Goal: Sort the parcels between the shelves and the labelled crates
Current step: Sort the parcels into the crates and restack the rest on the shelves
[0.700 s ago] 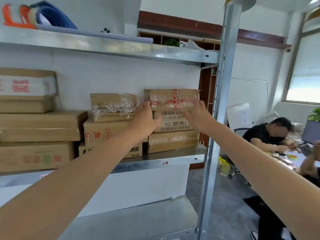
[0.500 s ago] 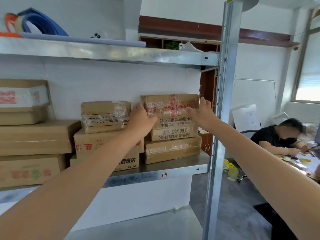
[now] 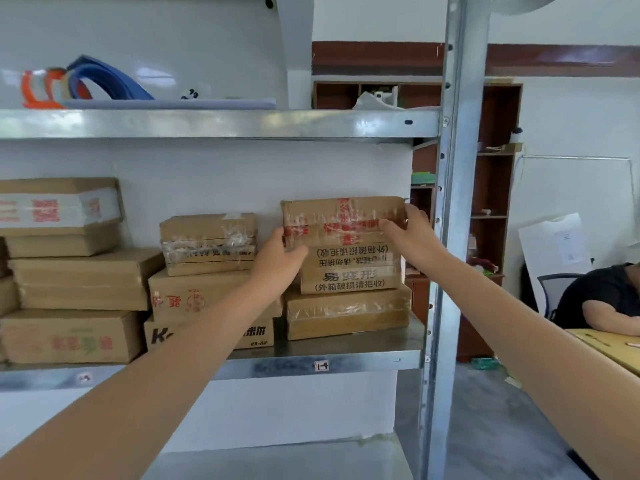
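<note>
My left grip (image 3: 280, 259) and right grip (image 3: 408, 233) hold the taped parcel (image 3: 343, 216) by its ends; it sits between them, atop the stack on the shelf (image 3: 363, 364). Pulled unevenly, it may drag the printed box (image 3: 349, 275) just below my grips off the edge; the post (image 3: 453, 271) beside the right grip could catch knuckles.

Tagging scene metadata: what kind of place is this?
Likely a small office doubling as a parcel store: taped cardboard parcels stacked on a metal shelf rack with a "1-4" tag, and a person seated at a desk on the right.
</note>
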Available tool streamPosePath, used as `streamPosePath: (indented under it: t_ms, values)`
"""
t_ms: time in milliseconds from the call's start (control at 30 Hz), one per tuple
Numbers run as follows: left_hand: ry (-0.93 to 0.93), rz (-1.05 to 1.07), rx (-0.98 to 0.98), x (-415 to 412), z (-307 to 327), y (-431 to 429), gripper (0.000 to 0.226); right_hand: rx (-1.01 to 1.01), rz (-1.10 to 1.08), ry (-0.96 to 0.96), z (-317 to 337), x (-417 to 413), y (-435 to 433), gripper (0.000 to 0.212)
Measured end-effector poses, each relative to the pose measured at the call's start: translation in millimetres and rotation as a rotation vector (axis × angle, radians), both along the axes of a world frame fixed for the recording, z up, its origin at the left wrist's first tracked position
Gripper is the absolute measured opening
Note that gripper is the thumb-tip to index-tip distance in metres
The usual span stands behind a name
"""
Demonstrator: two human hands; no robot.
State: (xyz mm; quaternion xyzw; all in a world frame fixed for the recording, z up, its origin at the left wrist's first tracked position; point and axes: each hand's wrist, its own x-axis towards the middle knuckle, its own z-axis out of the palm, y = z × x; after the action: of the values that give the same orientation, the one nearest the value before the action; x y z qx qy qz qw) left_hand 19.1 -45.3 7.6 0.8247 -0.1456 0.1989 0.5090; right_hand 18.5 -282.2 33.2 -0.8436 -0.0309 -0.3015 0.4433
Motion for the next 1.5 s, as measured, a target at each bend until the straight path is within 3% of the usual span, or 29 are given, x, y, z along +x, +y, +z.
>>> streamPosePath:
  t_ms: [167,367,567,733,867,967,1067,1167,1500]
  values:
    - [-0.083,0.07,-0.211,-28.3,3.6,-0.1,0.019,0.036,0.065,-0.094,-0.2,-26.1,-0.7,0.053]
    - [-0.131,0.139,-0.336,-79.2,-11.3,8.0,0.004,0.154,0.17,-0.218,-6.3,-61.8,-0.4,0.037]
    - [-0.049,0.168,-0.484,-134.1,-57.9,32.7,0.02,0.205,0.221,-0.158,-48.1,-95.8,10.6,0.03]
    - [-0.062,0.251,-0.558,-179.7,-84.8,52.7,0.033,0.38,0.279,-0.106,-79.0,-120.6,33.3,0.028]
    - [-0.047,0.369,-0.656,-207.2,-112.4,70.0,0.034,0.402,0.378,-0.006,-107.5,-128.8,60.9,0.035]
    - [-0.012,0.515,-0.632,-231.5,-136.8,88.2,0.048,0.455,0.476,0.071,-139.0,-133.1,86.0,0.036]
    - [-0.004,0.64,-0.632,-258.7,-162.4,107.3,0.056,0.389,0.514,0.135,-173.6,-138.0,114.9,0.039]
    - [0.001,0.709,-0.652,-281.5,-182.7,130.2,0.044,0.339,0.629,0.223,-199.5,-145.6,152.5,0.027]
    - [0.08,0.961,-0.646,-359.4,-230.9,236.8,0.031,0.161,0.877,0.349,-236.5,-174.4,309.9,0.021]
